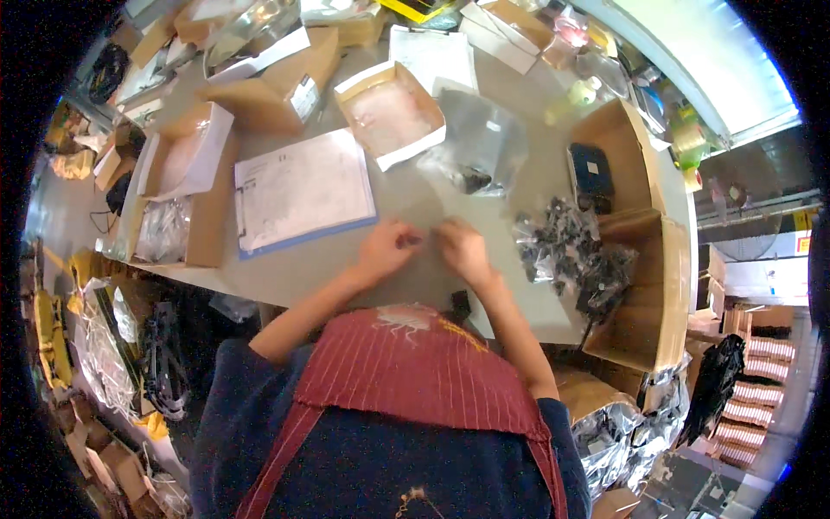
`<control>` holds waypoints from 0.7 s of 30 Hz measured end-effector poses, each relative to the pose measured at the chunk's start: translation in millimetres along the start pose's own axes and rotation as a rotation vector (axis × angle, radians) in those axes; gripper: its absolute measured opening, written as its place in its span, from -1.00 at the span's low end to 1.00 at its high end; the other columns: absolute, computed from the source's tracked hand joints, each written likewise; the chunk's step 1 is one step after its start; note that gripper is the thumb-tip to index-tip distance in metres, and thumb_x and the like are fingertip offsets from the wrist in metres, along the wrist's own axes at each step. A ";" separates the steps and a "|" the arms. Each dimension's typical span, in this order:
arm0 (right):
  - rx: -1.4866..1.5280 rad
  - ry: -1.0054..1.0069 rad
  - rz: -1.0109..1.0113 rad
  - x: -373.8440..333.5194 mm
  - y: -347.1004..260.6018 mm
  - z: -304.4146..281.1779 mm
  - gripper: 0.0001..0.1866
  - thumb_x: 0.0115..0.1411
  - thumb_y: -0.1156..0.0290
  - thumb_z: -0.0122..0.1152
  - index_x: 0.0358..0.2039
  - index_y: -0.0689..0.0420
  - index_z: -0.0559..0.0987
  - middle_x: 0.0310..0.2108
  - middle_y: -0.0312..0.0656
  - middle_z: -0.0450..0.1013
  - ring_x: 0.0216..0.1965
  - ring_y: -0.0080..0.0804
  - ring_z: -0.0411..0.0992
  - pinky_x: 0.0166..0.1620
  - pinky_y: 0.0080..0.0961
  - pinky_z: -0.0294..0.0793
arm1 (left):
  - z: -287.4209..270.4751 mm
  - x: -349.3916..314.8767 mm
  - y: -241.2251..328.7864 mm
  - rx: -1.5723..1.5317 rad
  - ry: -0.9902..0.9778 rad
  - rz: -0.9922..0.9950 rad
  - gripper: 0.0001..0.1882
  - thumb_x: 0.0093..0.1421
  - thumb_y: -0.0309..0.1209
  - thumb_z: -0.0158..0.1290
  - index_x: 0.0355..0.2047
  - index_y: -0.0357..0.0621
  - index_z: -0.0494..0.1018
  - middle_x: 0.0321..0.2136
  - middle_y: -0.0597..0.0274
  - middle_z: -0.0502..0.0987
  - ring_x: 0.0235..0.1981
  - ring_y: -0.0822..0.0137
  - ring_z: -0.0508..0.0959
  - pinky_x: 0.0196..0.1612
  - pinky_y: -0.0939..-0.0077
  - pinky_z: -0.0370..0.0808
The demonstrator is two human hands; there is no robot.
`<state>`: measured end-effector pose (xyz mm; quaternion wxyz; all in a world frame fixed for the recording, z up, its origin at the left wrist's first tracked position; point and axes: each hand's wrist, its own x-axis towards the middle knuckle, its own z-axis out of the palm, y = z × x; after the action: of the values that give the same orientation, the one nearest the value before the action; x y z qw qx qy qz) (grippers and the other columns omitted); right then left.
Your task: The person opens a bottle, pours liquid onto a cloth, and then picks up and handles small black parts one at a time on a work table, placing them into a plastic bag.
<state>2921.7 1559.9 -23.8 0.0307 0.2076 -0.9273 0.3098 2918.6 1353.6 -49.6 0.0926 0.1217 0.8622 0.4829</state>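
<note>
My left hand is closed over the grey table, its fingertips pinching a small dark part too small to name. Just to its right, my right hand has its fingers curled together; anything inside them is hidden. Both hands are close but apart. Beyond them lies a clear plastic bag with some dark pieces at its near end. A heap of small black parts, some in clear wrapping, spreads right of my right hand. Left of my left hand, a clipboard with a printed sheet rests flat.
A shallow white-edged carton stands beyond my hands. Another open carton holding clear bags is at the left. A large open cardboard box borders the black heap, near a dark case. Bottles and papers crowd the far edge.
</note>
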 end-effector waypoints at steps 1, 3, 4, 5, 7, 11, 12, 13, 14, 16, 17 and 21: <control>0.102 0.044 0.035 -2.1 -6.1 -4.1 -0.78 0.09 0.57 0.10 -0.24 0.12 0.60 -0.23 -0.03 0.51 -0.17 0.04 0.49 -0.13 -0.19 0.51 | 0.6 -1.1 -1.6 -0.002 0.001 -0.002 -0.72 0.01 -0.24 0.24 -0.25 0.01 0.60 -0.34 0.15 0.50 -0.32 0.19 0.50 -0.22 0.31 0.46; 0.207 0.087 0.072 2.3 -21.7 -15.4 -0.79 0.10 0.58 0.11 -0.25 0.12 0.61 -0.22 -0.04 0.51 -0.17 0.03 0.50 -0.13 -0.22 0.52 | -6.8 -3.2 12.9 0.035 -0.023 -0.007 -0.71 0.04 -0.30 0.23 -0.20 -0.03 0.60 -0.33 0.11 0.52 -0.29 0.19 0.55 -0.18 0.32 0.49; 0.214 0.134 -0.045 6.0 -29.4 -20.8 -0.79 0.10 0.60 0.12 -0.25 0.13 0.61 -0.21 -0.04 0.52 -0.17 0.00 0.51 -0.15 -0.25 0.53 | -6.5 -2.5 13.3 0.035 -0.024 -0.007 -0.71 0.04 -0.30 0.23 -0.20 -0.03 0.60 -0.33 0.11 0.52 -0.29 0.19 0.55 -0.18 0.32 0.49; 0.219 0.181 -0.163 8.3 -33.1 -23.0 -0.79 0.10 0.61 0.13 -0.24 0.13 0.61 -0.20 -0.04 0.52 -0.17 -0.02 0.52 -0.16 -0.28 0.53 | -5.6 -1.0 12.7 0.038 -0.014 0.010 -0.71 0.04 -0.32 0.23 -0.19 -0.04 0.60 -0.33 0.11 0.52 -0.30 0.18 0.56 -0.18 0.32 0.49; 0.245 0.172 -0.164 9.9 -34.2 -22.4 -0.80 0.11 0.59 0.14 -0.23 0.13 0.61 -0.21 -0.04 0.53 -0.18 -0.04 0.53 -0.15 -0.29 0.54 | -1.3 2.3 6.3 0.040 -0.005 0.027 -0.71 0.04 -0.34 0.23 -0.19 -0.04 0.60 -0.33 0.11 0.52 -0.31 0.17 0.56 -0.19 0.32 0.50; 0.183 0.341 -0.025 18.1 -6.1 -23.2 -0.83 0.15 0.57 0.13 -0.25 0.12 0.61 -0.20 -0.04 0.53 -0.18 -0.03 0.52 -0.16 -0.25 0.53 | 7.2 6.1 -7.0 -0.093 -0.016 0.036 -0.72 0.03 -0.30 0.24 -0.22 -0.05 0.59 -0.33 0.11 0.51 -0.31 0.18 0.53 -0.21 0.30 0.47; 0.137 0.367 0.053 24.8 3.6 -26.3 -0.81 0.16 0.55 0.12 -0.22 0.09 0.60 -0.20 -0.04 0.53 -0.18 0.00 0.52 -0.16 -0.23 0.53 | 6.7 6.6 -5.7 -0.154 -0.033 0.037 -0.70 0.01 -0.26 0.25 -0.25 -0.08 0.59 -0.32 0.11 0.50 -0.31 0.17 0.50 -0.21 0.26 0.45; 0.092 0.391 0.131 33.1 13.4 -29.2 -0.80 0.17 0.53 0.12 -0.20 0.07 0.60 -0.21 -0.03 0.52 -0.18 0.03 0.51 -0.15 -0.21 0.53 | 5.3 6.7 -4.9 -0.154 -0.033 0.037 -0.70 0.01 -0.26 0.25 -0.25 -0.08 0.59 -0.32 0.11 0.50 -0.31 0.17 0.50 -0.21 0.26 0.45; 0.090 0.393 0.131 41.3 25.1 -31.3 -0.80 0.17 0.53 0.12 -0.20 0.07 0.60 -0.21 -0.03 0.52 -0.18 0.03 0.51 -0.15 -0.21 0.53 | 1.7 8.3 -1.3 -0.087 -0.038 0.047 -0.72 0.01 -0.26 0.24 -0.26 -0.06 0.58 -0.32 0.11 0.50 -0.31 0.17 0.50 -0.21 0.27 0.46; -0.213 0.333 0.273 55.7 46.5 -33.0 -0.82 0.18 0.36 0.20 -0.21 0.07 0.60 -0.26 -0.06 0.54 -0.19 -0.09 0.53 -0.16 -0.22 0.52 | 0.4 12.4 -0.8 -0.022 -0.045 0.064 -0.73 0.01 -0.26 0.24 -0.27 -0.05 0.58 -0.33 0.11 0.49 -0.31 0.17 0.50 -0.21 0.27 0.46; -0.214 0.335 0.271 62.8 52.1 -31.5 -0.82 0.18 0.36 0.20 -0.21 0.07 0.60 -0.26 -0.06 0.54 -0.19 -0.09 0.53 -0.16 -0.22 0.52 | 1.3 12.8 -4.1 -0.032 -0.045 0.061 -0.74 0.01 -0.25 0.23 -0.28 -0.03 0.58 -0.33 0.11 0.48 -0.31 0.17 0.50 -0.21 0.27 0.47; -0.398 0.056 0.453 81.7 55.2 -26.6 -0.69 0.14 0.16 0.23 -0.15 0.03 0.58 -0.21 -0.02 0.50 -0.17 0.00 0.52 -0.13 -0.13 0.52 | 7.3 14.2 -15.6 -0.055 -0.067 0.040 -0.74 0.01 -0.22 0.22 -0.29 -0.01 0.58 -0.33 0.10 0.47 -0.30 0.14 0.50 -0.20 0.25 0.47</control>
<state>2823.0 1585.5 -18.1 0.0265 -0.0234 -0.9913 0.1268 2905.3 1355.9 -67.3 0.1150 0.1524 0.8425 0.5037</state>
